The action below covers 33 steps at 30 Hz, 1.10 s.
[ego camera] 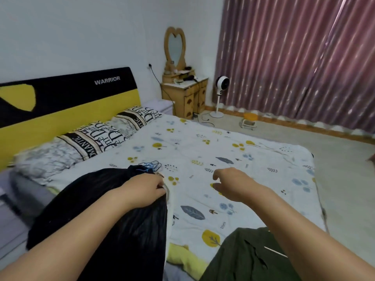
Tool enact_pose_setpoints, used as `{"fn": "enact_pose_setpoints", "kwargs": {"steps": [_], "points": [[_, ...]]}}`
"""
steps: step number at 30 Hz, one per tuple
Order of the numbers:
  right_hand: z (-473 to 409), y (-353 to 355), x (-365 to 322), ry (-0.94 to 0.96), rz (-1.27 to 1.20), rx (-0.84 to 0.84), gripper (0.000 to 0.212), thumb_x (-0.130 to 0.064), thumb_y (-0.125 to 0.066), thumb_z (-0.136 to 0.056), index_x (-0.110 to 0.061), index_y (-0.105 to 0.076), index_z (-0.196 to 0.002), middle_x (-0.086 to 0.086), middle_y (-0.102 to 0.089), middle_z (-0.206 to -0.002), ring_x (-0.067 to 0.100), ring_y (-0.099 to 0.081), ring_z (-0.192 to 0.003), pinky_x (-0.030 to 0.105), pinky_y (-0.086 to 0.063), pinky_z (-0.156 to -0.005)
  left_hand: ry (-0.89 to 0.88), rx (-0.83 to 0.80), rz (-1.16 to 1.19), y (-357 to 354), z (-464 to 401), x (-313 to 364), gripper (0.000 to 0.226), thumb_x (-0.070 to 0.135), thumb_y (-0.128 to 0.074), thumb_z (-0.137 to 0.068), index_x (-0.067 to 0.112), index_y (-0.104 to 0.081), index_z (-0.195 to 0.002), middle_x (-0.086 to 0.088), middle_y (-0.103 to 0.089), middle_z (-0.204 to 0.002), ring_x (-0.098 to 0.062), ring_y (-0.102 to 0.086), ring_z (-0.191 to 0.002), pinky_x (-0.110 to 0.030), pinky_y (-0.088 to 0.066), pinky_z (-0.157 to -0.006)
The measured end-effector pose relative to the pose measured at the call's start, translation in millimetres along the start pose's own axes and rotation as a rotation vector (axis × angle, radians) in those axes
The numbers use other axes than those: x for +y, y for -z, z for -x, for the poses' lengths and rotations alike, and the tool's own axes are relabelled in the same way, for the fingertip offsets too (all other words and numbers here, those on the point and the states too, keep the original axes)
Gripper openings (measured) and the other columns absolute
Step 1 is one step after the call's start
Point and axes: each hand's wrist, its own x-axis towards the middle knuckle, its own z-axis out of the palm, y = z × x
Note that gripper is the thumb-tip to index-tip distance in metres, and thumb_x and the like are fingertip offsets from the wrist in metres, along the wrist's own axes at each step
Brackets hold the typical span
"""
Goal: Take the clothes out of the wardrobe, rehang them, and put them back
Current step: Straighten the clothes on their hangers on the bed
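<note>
Bed quilt (223, 151), left hand (146, 191) gripping — seemingly — black garment (97, 209), right hand (233, 184) released

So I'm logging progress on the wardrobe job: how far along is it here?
Early to middle. Done: clothes are out, with a black garment and a dark green garment lying on the bed. In hand: the left hand pinches something pale at the black garment's edge, near the blue hangers; the right hand hovers over the bed, holding nothing. Left: rehanging and returning them; no wardrobe is in view.
</note>
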Motion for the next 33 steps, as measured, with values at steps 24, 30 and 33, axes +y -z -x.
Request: {"fn": "enact_pose_setpoints", "kwargs": {"steps": [24, 30, 33], "points": [[-182.2, -66.2, -212.2, 0.037, -0.056, -0.09, 0.03, -0.023, -0.042, -0.096, -0.009, -0.052, -0.121, 0.013, -0.054, -0.124, 0.031, -0.052, -0.112, 0.035, -0.045, -0.089, 0.224, 0.031, 0.132, -18.8, -46.1, -283.8, 0.024, 0.033, -0.047, -0.093, 0.023, -0.057, -0.112, 0.005, -0.062, -0.11, -0.015, -0.057, -0.1, -0.029, -0.046, -0.087], [-256.8, -75.5, -201.6, -0.006, -0.086, -0.124, 0.033, -0.022, -0.041, -0.096, -0.01, -0.049, -0.125, 0.012, -0.053, -0.128, 0.03, -0.051, -0.115, 0.036, -0.044, -0.094, 0.19, 0.06, 0.139, -15.4, -123.6, -304.3, 0.025, 0.032, -0.044, -0.094, 0.024, -0.055, -0.115, 0.006, -0.061, -0.113, -0.014, -0.056, -0.101, -0.026, -0.044, -0.084], [-285.6, -82.4, -198.9, -0.03, -0.085, -0.151, 0.033, -0.022, -0.041, -0.096, -0.009, -0.047, -0.126, 0.012, -0.052, -0.129, 0.031, -0.05, -0.117, 0.039, -0.042, -0.097, 0.152, 0.056, 0.149, -16.1, -158.5, -312.6, 0.026, 0.033, -0.044, -0.095, 0.025, -0.054, -0.118, 0.006, -0.059, -0.114, -0.012, -0.055, -0.102, -0.024, -0.043, -0.082]]}}
